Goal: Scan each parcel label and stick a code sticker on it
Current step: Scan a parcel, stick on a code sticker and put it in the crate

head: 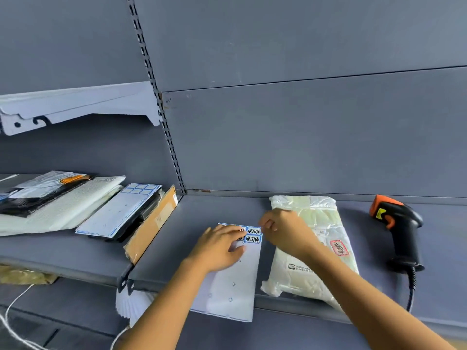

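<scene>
A white sticker sheet (235, 281) lies on the grey shelf (192, 223), hanging over its front edge. Blue-bordered handwritten stickers (253, 235) sit at its far end. My left hand (219, 248) presses flat on the sheet, fingers straight. My right hand (283, 229) has its fingers curled at the sheet's top right corner, pinching at the edge of a sticker. To the right lies a translucent plastic parcel (310, 248) with a red-bordered sticker (339, 248) on it. A black and orange barcode scanner (401, 231) lies further right.
On the left shelf section lie stacked parcels (50, 198), another sticker sheet (121, 210) and a flat cardboard parcel (151, 226) leaning at the divider. A white bracket (75, 107) juts out above. White cables (15, 319) hang below left.
</scene>
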{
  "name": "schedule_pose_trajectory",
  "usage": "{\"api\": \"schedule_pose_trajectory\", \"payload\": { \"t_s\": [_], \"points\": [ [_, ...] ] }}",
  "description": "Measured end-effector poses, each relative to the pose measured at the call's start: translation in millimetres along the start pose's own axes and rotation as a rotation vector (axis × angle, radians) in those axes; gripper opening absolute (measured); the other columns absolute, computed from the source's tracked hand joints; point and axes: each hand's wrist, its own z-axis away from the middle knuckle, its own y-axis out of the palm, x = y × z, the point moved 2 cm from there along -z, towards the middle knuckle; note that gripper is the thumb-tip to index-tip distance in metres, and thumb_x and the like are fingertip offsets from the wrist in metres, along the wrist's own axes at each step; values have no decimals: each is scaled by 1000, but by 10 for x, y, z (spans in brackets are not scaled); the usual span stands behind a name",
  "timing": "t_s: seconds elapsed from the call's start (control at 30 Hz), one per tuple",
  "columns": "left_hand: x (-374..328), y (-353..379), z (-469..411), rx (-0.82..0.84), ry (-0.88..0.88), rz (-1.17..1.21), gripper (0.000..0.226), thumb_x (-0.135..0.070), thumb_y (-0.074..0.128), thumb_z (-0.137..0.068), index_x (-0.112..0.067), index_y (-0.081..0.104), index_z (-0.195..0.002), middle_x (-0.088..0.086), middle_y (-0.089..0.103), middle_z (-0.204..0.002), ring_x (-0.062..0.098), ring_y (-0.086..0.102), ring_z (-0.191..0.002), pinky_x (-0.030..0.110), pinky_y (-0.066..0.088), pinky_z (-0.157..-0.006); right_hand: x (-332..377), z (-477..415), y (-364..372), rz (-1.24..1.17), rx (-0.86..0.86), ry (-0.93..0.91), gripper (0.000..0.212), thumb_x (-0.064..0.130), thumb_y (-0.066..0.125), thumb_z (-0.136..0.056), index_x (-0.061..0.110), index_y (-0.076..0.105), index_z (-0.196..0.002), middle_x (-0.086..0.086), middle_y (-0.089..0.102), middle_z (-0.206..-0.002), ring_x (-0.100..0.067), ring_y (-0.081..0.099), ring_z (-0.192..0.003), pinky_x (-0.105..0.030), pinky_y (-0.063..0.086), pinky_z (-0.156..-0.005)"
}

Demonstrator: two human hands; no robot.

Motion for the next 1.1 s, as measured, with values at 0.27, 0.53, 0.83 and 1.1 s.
{"api": "schedule_pose_trajectory", "payload": {
  "t_s": [0.27, 0.53, 0.83, 1.1],
  "points": [
    [-5, 83, 43, -149, -42, 93, 63, -62, 26, -78, -38, 51, -130, -21, 45, -136, 9, 38, -123, 29, 30, -93, 27, -193, 561, 73, 61, 13, 20, 24, 58, -85, 17, 70, -100, -6, 63, -100, -25, 61, -91, -29, 48, -72],
    [8, 90, 45, -166, -57, 145, 52, -52, 42, -82, -33, 56, -128, -20, 47, -138, 9, 37, -125, 25, 25, -93, -29, -200, 609, 37, 11, 40, 16, 23, 61, -83, 14, 71, -92, -6, 64, -98, -26, 61, -89, -31, 49, -74],
    [-8, 84, 57, -174, -74, 168, 47, -48, 47, -84, -31, 58, -126, -18, 49, -137, 10, 40, -124, 28, 27, -96, -40, -194, 635, -21, -41, 52, 16, 8, 51, -81, 8, 59, -67, -7, 52, -73, -25, 46, -66, -29, 37, -59],
    [-25, 85, 66, -160, -70, 121, 52, -51, 38, -82, -33, 55, -128, -20, 46, -138, 8, 37, -125, 28, 26, -96, -101, -187, 520, -303, -173, 185, 12, 5, 58, -82, 0, 66, -75, -4, 58, -72, -19, 51, -67, -27, 40, -62]
  ]
}}
